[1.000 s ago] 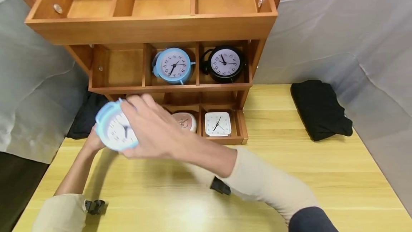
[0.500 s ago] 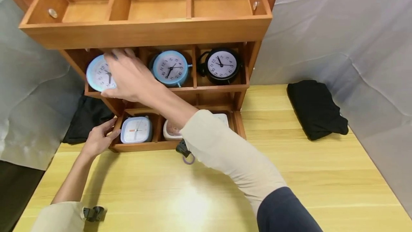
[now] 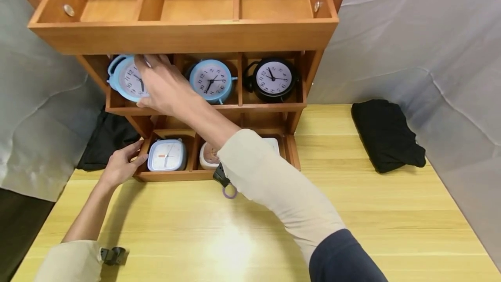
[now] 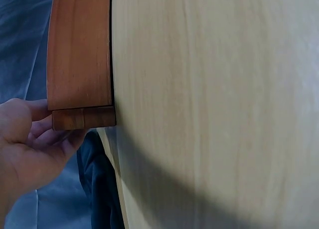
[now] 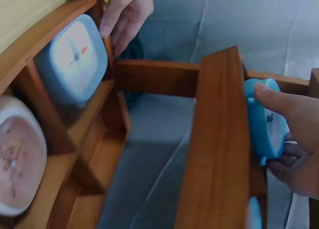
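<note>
My right hand grips a light blue twin-bell alarm clock by its rim, in the left compartment of the middle tier of a wooden shelf. In the right wrist view the thumb lies on top of the blue case, fingers underneath. My left hand holds the lower left corner of the shelf, its fingers around the end board. Beside it sits a pale blue square clock in the bottom tier. Another light blue alarm clock and a black alarm clock fill the neighbouring middle compartments.
My right forearm crosses a pink round-cornered clock and partly hides a white square clock. The top tier overhangs the middle one. Black cloths lie right and left. A purple ring shows by my right sleeve.
My right hand has carried the light blue alarm clock up and left into the middle tier's left compartment, then turned it slightly there. The left hand stays at the shelf corner.
</note>
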A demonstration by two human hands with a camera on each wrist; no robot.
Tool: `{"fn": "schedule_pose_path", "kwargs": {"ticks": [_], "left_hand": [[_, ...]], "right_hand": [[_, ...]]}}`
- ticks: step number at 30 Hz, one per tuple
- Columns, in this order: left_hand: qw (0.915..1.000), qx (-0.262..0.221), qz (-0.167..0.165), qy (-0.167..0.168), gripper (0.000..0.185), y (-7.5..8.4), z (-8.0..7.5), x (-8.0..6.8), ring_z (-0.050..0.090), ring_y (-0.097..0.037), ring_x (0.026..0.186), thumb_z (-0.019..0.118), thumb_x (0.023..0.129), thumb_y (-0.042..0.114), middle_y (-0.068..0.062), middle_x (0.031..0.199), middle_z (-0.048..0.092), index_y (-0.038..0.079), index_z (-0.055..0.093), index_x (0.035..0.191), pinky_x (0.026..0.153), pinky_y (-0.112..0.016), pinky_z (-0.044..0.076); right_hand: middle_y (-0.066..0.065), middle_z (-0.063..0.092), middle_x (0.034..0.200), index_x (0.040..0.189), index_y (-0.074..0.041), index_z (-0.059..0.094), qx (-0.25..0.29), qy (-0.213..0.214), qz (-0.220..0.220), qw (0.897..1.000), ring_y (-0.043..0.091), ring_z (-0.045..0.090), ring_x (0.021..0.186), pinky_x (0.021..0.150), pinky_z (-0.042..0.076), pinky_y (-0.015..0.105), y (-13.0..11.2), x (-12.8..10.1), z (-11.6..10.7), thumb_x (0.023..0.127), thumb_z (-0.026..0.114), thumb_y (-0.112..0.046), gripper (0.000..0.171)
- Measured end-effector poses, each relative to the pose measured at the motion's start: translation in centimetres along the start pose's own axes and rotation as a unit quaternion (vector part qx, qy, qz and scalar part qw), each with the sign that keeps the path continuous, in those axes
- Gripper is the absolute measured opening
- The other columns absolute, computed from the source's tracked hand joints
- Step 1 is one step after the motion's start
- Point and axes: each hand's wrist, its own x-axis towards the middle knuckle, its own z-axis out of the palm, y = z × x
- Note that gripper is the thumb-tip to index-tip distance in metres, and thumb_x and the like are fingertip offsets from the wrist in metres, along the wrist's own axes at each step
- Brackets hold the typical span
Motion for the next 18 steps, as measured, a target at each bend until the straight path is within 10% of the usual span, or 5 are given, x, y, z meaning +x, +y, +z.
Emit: {"fn": "schedule_pose_path", "kwargs": {"ticks": [7,18], "left_hand": [[1.0000,0.008,-0.003,0.005,0.062,0.0,0.0,-0.1,0.037,-0.054,0.128,0.048,0.100,0.029,-0.036,0.143,0.034,-0.005,0.027,0.147,0.098,-0.062,0.038],[0.9998,0.017,-0.005,0.006,0.061,0.1,0.1,0.1,0.038,-0.053,0.128,0.048,0.099,0.027,-0.036,0.142,0.035,-0.005,0.027,0.147,0.098,-0.063,0.036]], "right_hand": [[0.001,0.035,0.149,0.145,-0.015,0.032,-0.019,0.003,0.005,1.000,0.016,0.031,0.139,0.106,0.038,0.022,-0.7,-0.2,-0.8,0.081,0.066,-0.053,0.082],[-0.001,0.009,0.161,0.153,-0.017,0.015,0.001,-0.039,0.006,0.999,0.013,0.011,0.148,0.119,0.015,0.022,0.8,0.5,0.0,0.082,0.061,-0.059,0.095]]}}
